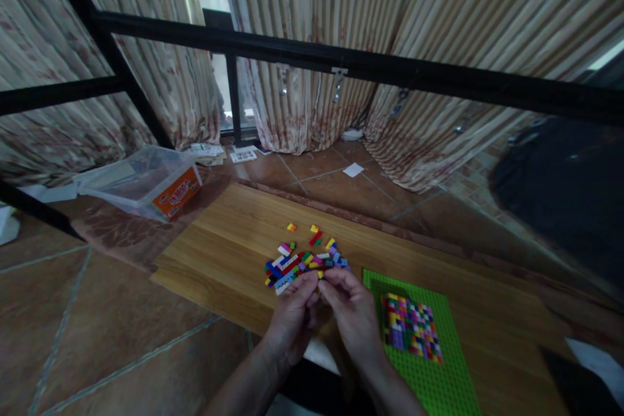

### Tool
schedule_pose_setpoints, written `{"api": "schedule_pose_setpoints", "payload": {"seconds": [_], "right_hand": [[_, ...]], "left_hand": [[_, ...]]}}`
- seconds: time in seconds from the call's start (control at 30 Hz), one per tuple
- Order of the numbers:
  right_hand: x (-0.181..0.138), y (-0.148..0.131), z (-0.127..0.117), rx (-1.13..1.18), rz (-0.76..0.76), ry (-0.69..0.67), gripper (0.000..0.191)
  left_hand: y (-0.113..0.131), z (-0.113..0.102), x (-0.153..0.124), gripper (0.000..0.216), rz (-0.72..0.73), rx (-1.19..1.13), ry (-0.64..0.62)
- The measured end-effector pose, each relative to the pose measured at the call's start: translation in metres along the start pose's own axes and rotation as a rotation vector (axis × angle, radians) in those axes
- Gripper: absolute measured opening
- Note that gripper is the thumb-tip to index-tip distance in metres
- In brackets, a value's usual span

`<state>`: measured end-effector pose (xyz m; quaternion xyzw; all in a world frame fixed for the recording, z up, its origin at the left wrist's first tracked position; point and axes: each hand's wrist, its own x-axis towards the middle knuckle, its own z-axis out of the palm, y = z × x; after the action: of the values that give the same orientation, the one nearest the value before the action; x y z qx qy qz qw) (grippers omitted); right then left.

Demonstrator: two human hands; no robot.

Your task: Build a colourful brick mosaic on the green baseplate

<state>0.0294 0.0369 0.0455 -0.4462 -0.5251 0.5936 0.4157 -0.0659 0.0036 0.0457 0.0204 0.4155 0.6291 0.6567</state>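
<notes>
My left hand (292, 315) and my right hand (353, 312) meet over the near edge of a pile of small coloured bricks (302, 260) on a wooden board (229, 240). The fingertips of both hands are pinched together around something small that I cannot make out. To the right of my right hand lies a green baseplate (439, 377) with a patch of mixed coloured bricks (411, 327) pressed onto it. A few loose bricks (291, 227) lie apart beyond the pile.
A clear plastic box with an orange label (146, 183) stands on the tiled floor at the left. Black frame bars (341, 62) cross in front of striped curtains. A dark bag or seat (565, 195) sits at the right. Papers (242, 156) lie by the curtains.
</notes>
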Motion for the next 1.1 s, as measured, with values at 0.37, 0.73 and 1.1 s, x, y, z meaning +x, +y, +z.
{"api": "schedule_pose_setpoints", "payload": {"seconds": [0.37,0.73,1.1], "right_hand": [[-0.009,0.000,-0.013,0.020,0.015,0.065,0.025],[0.011,0.009,-0.024,-0.209,-0.059,-0.021,0.024],[-0.009,0.004,-0.030,-0.294,-0.096,-0.212,0.025]], "left_hand": [[-0.003,0.002,-0.006,0.042,-0.036,0.049,-0.040],[-0.007,-0.006,-0.001,0.043,-0.071,0.092,-0.059],[0.000,-0.011,-0.003,0.037,-0.097,0.377,-0.072]]}}
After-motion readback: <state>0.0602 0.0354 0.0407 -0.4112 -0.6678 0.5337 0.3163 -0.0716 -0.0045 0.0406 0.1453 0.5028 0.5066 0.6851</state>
